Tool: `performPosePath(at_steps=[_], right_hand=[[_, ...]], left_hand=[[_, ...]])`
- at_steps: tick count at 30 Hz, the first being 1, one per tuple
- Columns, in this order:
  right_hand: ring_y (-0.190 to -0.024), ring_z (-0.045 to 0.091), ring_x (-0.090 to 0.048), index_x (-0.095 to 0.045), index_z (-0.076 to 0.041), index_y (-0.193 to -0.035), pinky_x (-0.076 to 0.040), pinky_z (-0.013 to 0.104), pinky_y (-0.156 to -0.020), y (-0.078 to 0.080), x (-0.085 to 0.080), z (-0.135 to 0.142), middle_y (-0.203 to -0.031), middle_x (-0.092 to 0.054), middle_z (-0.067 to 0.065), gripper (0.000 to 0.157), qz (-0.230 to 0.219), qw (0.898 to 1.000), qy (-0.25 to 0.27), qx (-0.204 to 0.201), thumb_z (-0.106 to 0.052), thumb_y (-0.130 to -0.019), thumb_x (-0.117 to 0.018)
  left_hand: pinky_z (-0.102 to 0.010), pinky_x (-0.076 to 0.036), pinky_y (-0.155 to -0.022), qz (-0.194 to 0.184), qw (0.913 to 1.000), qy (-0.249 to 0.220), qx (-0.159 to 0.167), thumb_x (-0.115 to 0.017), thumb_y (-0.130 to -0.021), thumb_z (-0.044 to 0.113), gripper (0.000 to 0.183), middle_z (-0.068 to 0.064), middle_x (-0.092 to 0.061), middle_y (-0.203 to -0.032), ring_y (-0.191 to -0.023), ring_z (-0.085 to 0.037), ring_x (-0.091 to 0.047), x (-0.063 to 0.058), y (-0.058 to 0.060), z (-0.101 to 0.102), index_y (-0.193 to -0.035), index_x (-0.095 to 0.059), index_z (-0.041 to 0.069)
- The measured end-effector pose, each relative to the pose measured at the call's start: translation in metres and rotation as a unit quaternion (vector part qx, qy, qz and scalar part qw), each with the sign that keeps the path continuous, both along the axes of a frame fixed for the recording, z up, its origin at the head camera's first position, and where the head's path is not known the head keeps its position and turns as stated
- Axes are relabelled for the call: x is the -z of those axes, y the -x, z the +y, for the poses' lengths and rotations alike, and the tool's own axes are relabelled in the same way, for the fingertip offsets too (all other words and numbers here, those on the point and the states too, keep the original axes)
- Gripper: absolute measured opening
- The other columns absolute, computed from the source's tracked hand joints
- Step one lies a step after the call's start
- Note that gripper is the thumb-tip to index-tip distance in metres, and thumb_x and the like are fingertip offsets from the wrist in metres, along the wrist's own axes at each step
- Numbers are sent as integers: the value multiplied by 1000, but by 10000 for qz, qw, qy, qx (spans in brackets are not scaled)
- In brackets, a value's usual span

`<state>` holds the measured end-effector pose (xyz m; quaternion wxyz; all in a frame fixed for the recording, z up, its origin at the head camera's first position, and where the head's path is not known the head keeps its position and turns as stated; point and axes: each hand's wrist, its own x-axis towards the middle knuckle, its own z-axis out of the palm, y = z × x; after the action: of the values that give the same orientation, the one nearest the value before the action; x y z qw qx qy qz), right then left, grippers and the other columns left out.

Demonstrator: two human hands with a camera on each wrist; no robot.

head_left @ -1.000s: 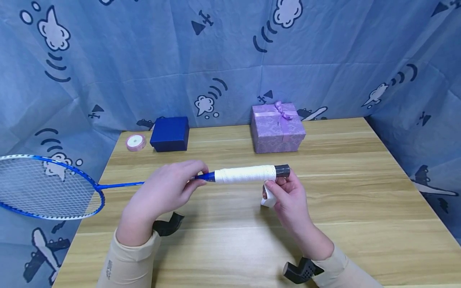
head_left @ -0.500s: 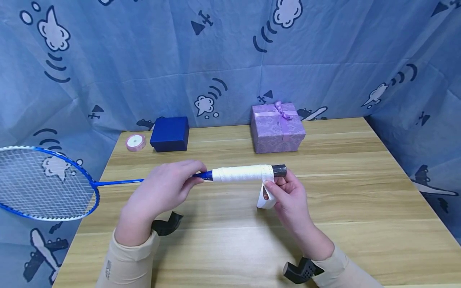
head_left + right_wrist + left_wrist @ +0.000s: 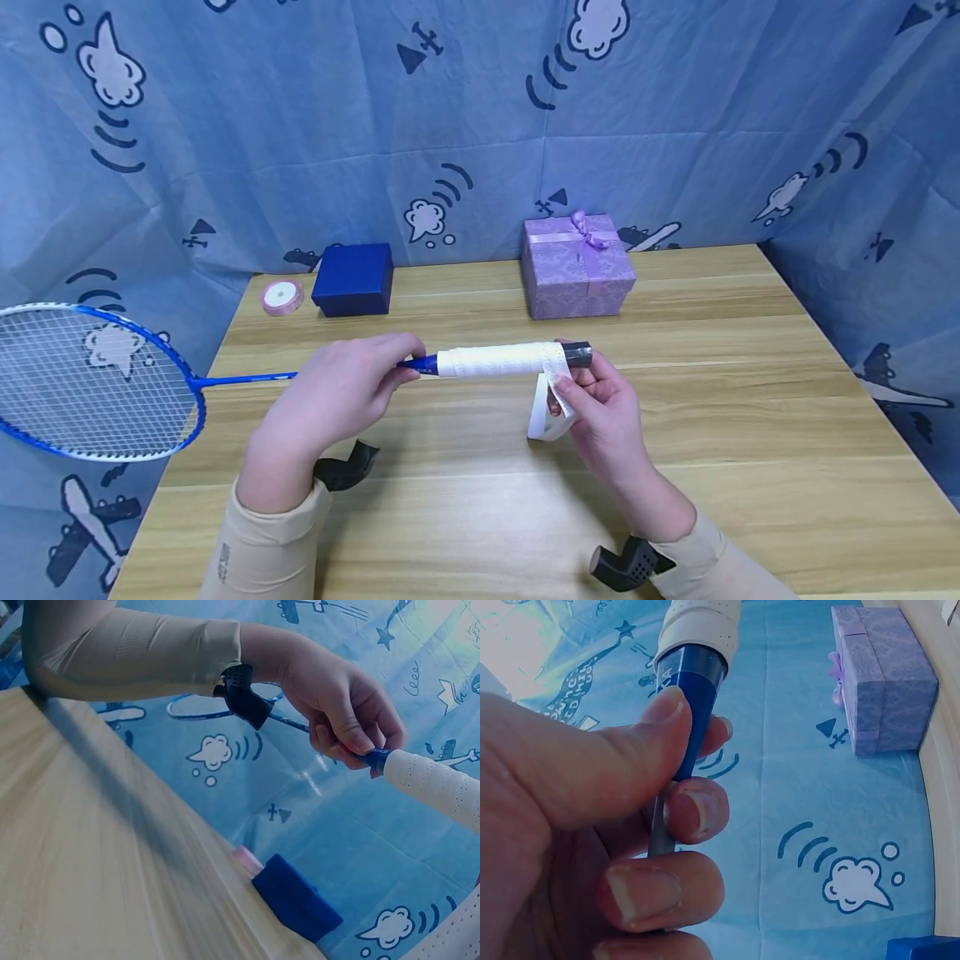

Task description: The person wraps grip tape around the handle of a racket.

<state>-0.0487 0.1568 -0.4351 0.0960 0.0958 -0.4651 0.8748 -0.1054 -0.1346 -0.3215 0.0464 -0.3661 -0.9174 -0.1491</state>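
Blue racket (image 3: 247, 379) in left hand (image 3: 341, 387), seemingly against right (image 3: 606, 412)

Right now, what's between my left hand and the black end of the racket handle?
From your left hand: some blue cone, then the white wrap, reaching the black end. The head view shows it.

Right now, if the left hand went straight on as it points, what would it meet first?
Probably the white grip wrap, just beyond the blue cone that the left hand pinches; exact depth is unclear.
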Motion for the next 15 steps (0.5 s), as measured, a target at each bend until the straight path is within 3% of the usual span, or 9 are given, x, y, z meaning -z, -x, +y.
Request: performPosePath(at_steps=[11, 15], right_hand=[[-72, 13, -61, -57, 4, -137, -52, 20, -66, 0, -2, 1, -104, -72, 4, 42, 141, 9995, 196, -209, 17, -99, -48], [-72, 13, -61, -59, 3, -130, -52, 21, -66, 1, 0, 1, -98, -70, 4, 37, 248, 9992, 240, -188, 17, -98, -47]], left_hand=[[-28, -43, -61, 2, 10000, 10, -5, -73, -98, 19, 11, 14, -64, -87, -65, -7, -50, 0, 1, -1, -105, -67, 24], [-29, -44, -62, -105, 9999, 15, 20, -72, -98, 18, 11, 13, -65, -88, -66, -7, -51, 1, 1, 0, -107, -67, 24]])
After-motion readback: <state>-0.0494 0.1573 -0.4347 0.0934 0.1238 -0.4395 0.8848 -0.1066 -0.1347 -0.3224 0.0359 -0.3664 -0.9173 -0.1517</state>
